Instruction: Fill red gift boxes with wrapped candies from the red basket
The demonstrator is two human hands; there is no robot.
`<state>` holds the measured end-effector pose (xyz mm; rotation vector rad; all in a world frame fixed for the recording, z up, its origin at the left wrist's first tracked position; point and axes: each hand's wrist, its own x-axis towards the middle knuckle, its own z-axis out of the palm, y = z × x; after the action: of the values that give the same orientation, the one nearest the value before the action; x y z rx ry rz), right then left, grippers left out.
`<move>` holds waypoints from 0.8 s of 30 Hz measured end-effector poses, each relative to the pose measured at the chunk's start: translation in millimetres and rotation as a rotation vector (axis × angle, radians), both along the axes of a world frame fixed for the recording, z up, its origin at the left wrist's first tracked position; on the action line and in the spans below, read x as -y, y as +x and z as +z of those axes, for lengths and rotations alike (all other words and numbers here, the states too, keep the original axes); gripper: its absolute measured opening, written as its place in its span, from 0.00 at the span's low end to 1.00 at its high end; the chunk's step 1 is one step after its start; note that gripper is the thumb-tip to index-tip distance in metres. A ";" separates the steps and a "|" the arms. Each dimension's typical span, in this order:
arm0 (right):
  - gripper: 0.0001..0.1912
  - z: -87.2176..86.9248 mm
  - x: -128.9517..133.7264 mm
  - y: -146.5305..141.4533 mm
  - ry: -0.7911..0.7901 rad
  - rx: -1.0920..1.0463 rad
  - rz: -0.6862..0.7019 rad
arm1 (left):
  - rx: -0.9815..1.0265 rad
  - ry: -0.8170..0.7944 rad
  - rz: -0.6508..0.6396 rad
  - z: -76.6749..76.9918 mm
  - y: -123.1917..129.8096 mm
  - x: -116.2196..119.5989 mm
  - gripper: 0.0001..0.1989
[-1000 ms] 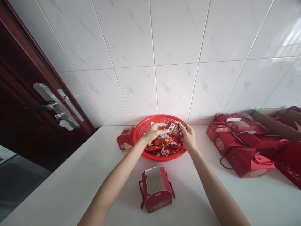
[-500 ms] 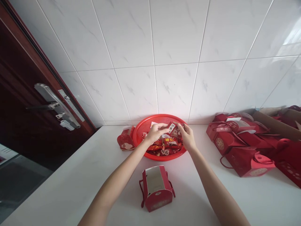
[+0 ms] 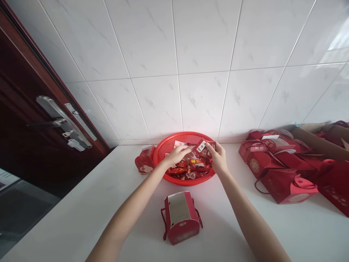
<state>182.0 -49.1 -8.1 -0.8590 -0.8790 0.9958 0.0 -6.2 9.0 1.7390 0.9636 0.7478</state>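
Over the red plastic basket (image 3: 165, 177), my right hand (image 3: 217, 155) pinches red candy packets (image 3: 201, 147) with white labels. My left hand (image 3: 178, 153) is beside them on the left, fingers together and pointing at the packets; whether its fingertips grip anything is too small to tell. Wrapped red candies (image 3: 197, 165) lie in the basket below both hands. In front of the basket, between my forearms, stands an open red gift box (image 3: 183, 233) with cord handles, its pale inside showing.
Another red box (image 3: 144, 162) touches the basket's left side. Several red gift boxes (image 3: 280, 182) are piled at the right, beside a cardboard carton (image 3: 319, 142). Behind the white table (image 3: 114, 189) is a tiled wall; a door (image 3: 24, 109) is at the left.
My left hand has shifted slightly left, away from the packets. The packets in my right hand are turned and show more of their faces. The view has moved slightly.
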 end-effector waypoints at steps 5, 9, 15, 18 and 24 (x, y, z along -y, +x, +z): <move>0.21 -1.5 -1.4 -0.1 -0.025 -0.046 -0.020 | -0.515 0.110 -0.369 -7.4 -4.0 -0.5 0.09; 0.21 -2.8 -1.8 0.4 -0.026 -0.047 -0.014 | -0.634 0.118 -0.457 -12.6 6.4 -5.2 0.13; 0.21 -2.1 -0.3 1.4 -0.015 -0.024 -0.024 | -0.602 0.191 -0.232 -18.3 16.4 -41.7 0.16; 0.21 -1.6 -0.7 1.2 -0.020 -0.014 -0.028 | -0.599 0.186 -0.169 -19.2 9.3 -55.6 0.13; 0.21 -1.8 -3.1 0.1 -0.019 -0.034 -0.030 | -0.594 0.171 -0.155 -24.6 -8.4 -54.7 0.14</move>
<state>182.1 -46.0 -9.9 -0.8666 -0.8263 0.9911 -8.5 48.5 -15.6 2.2179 1.1575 0.2095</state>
